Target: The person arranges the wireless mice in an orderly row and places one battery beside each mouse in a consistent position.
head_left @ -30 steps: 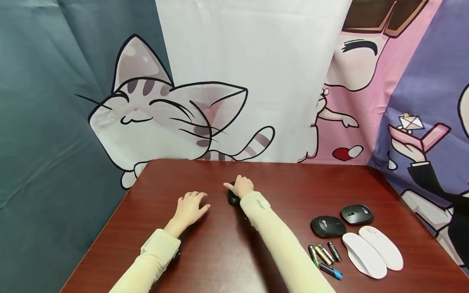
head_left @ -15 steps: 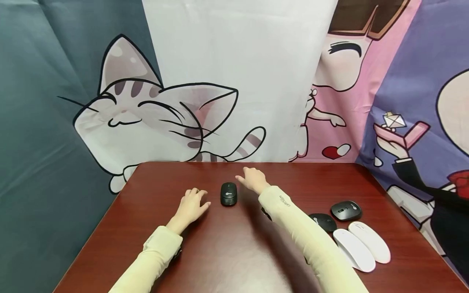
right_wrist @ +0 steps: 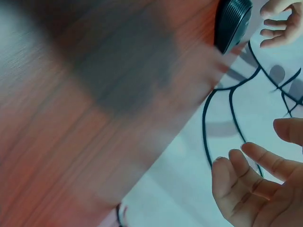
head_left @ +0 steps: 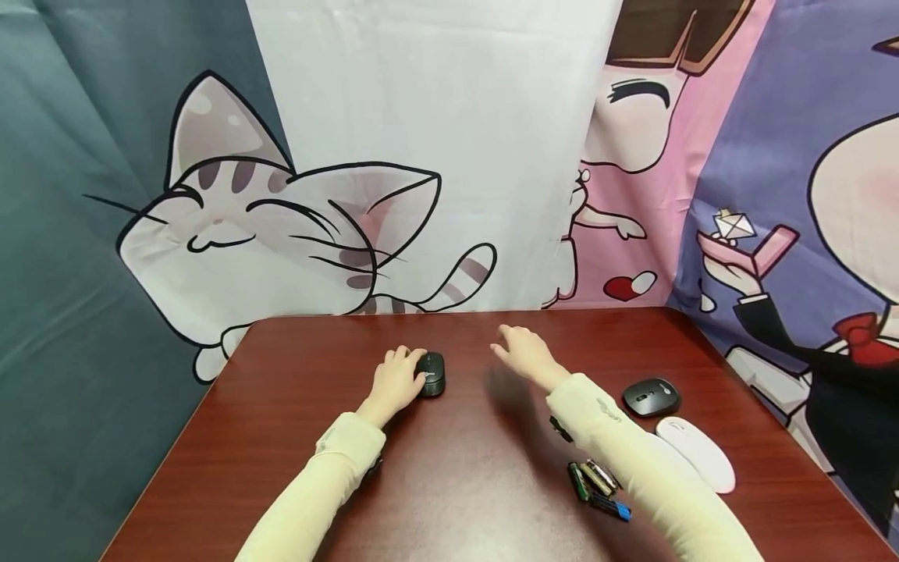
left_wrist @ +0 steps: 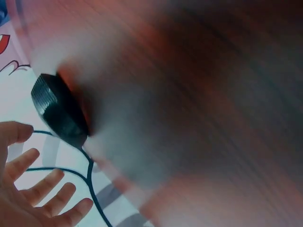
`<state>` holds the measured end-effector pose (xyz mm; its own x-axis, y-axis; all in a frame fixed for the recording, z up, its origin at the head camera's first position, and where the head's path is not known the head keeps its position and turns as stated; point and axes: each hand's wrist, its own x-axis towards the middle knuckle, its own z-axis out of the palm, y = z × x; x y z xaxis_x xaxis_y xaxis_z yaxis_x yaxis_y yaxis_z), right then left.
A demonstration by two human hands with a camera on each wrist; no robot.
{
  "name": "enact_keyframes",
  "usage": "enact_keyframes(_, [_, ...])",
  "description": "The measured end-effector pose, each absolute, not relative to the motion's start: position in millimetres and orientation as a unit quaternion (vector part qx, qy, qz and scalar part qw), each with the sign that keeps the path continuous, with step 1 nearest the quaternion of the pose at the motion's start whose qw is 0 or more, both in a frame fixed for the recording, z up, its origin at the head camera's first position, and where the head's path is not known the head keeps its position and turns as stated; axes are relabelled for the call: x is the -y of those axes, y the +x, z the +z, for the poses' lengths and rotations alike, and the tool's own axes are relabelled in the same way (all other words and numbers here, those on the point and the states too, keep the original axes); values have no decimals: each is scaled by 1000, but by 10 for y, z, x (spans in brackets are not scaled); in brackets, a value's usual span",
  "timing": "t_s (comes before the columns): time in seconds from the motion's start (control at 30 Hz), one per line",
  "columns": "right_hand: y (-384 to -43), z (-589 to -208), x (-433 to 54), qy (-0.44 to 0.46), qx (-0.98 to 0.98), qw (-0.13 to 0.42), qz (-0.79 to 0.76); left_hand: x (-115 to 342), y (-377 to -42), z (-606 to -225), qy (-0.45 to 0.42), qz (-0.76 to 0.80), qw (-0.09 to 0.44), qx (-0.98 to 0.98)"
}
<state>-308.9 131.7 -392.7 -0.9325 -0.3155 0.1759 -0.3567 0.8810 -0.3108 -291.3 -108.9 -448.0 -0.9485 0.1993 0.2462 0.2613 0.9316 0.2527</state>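
A black computer mouse (head_left: 434, 376) lies on the brown table (head_left: 470, 468), toward its far side. My left hand (head_left: 395, 381) is right at the mouse's left side, overlapping its edge in the head view. In the left wrist view, that hand's fingers (left_wrist: 40, 193) are spread, and a narrow gap separates them from the mouse (left_wrist: 59, 111). My right hand (head_left: 525, 355) hovers to the right of the mouse, above its own shadow, holding nothing. Its fingers (right_wrist: 246, 182) are loosely bent in the right wrist view.
On the right are another black mouse (head_left: 652, 396) and a white mouse (head_left: 701, 453); a second white one is mostly behind my right sleeve (head_left: 646, 476). Several loose batteries (head_left: 609, 507) lie beside that sleeve. A printed cloth (head_left: 435, 94) hangs behind the table.
My right hand has let go of the black mouse and moved away to the right. The left hand has come over to the mouse's left side. The head view has turned slightly right.
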Motion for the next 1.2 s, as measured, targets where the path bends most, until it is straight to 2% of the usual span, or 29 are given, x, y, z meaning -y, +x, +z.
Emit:
enact_keyframes(0.17, [-3017,-3921,-1661,166,971,52,165,906,-3052,-4495,-97,-178,91,975])
enact_keyframes(0.43, [-2999,-3782,-2205,178,975,-2,136,831,-3191,-4472,-55,-165,16,985])
enact_keyframes(0.6, [-2940,-3740,-2623,134,981,7,138,771,-3223,-4476,-61,-159,-12,985])
enact_keyframes(0.7, [-2857,-3755,-2841,95,985,-6,142,715,-3228,-4459,-64,-155,-18,986])
enact_keyframes(1.0, [-2514,-3932,-2696,59,989,-94,96,666,-3241,-4424,-50,-124,-35,990])
enact_keyframes(1.2, [-2438,-4059,-2572,23,983,-153,96,611,-3249,-4420,-53,-110,-39,992])
